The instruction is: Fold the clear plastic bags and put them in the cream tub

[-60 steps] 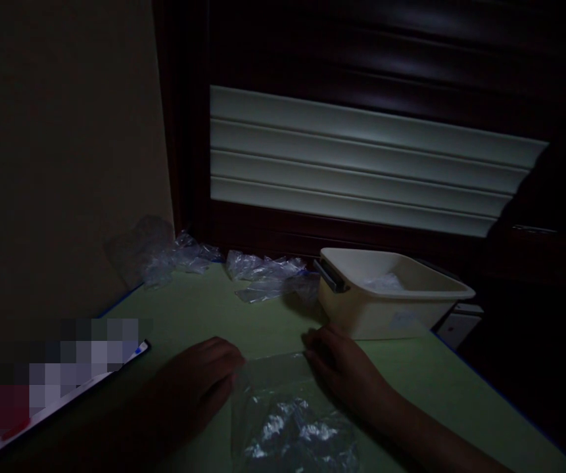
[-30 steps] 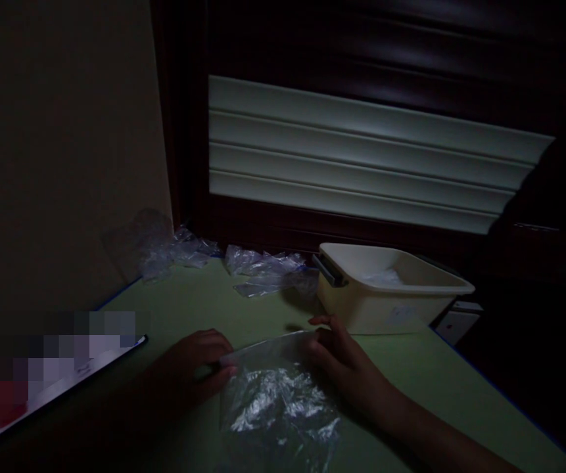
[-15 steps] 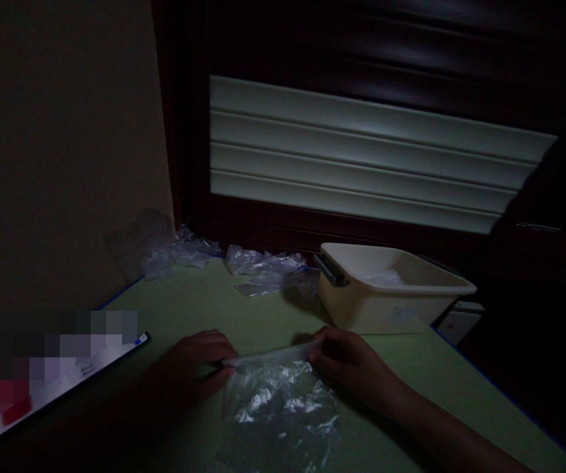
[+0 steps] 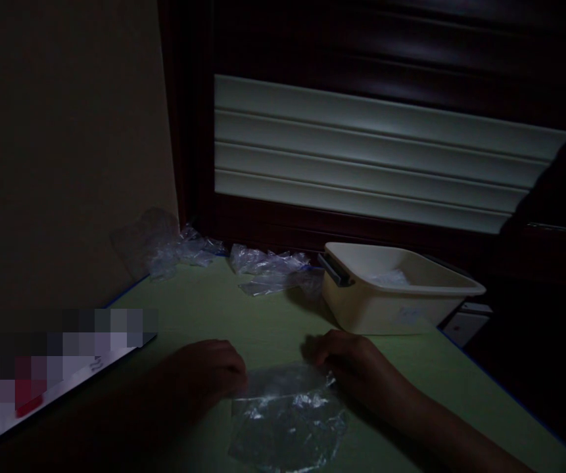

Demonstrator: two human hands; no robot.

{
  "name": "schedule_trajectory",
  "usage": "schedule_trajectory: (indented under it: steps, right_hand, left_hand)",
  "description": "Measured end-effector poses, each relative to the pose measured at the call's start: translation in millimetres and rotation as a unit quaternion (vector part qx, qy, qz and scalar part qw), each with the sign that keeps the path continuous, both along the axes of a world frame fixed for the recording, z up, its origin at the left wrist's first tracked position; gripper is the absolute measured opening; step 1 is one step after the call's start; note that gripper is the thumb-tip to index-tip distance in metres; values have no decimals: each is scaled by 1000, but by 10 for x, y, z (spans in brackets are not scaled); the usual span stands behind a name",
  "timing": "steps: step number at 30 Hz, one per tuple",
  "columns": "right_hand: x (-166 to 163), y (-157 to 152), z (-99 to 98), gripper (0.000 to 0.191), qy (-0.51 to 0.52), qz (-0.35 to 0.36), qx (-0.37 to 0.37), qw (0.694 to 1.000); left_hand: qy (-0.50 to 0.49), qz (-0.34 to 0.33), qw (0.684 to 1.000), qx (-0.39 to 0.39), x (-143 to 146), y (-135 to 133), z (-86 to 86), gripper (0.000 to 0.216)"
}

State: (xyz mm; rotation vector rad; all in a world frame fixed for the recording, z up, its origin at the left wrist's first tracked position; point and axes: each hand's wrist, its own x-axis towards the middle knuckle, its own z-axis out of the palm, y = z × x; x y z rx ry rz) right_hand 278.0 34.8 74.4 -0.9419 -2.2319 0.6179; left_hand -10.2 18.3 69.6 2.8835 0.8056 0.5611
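A clear plastic bag (image 4: 287, 420) lies stretched over the green tabletop (image 4: 213, 299), close to me. My left hand (image 4: 213, 371) pinches its upper left corner, with the fingers curled closed. At the upper right corner my right hand (image 4: 344, 351) is closed on the same bag. A clear flap of film spans between the two hands above a crosswise crease. The fingertips of both hands are partly hidden in the dim light.
A cream plastic bin (image 4: 396, 312) with dark handles stands at the right, some clear plastic inside. Crumpled clear bags (image 4: 267, 259) lie along the back edge, with more film (image 4: 164, 246) against the wall. A partly blurred flat screen or panel (image 4: 75, 381) is at left.
The narrow folded band along the bag's top edge has opened into a wider clear flap. Both hands stay at the corners, their fingers curled further over. The view has shifted slightly.
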Motion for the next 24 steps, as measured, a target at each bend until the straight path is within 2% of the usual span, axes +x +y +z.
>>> schedule_trajectory:
  steps: [3,8,11,15,20,24]
  right_hand:
    - [5,-8,-8,21,3,10,-4,1000]
    - [13,-11,4,21,-4,-8,-30,1000]
    - [18,-13,7,23,-1,-17,-39,999]
    - [13,-37,29,23,-7,-13,-34,999]
    - [-5,-85,172,25,-75,-15,47,996]
    - [-139,-202,357,35,-116,4,136,984]
  left_hand:
    - [0,-35,999,30,1,-7,24,22]
    - [-1,-48,998,47,21,-79,88,22]
    - [20,-65,995,68,14,-74,58,19]
    - [-3,-122,987,105,-22,-54,2,18]
    - [-36,-95,988,112,-24,-137,31,21]
    - [8,-57,986,160,39,-171,31,17]
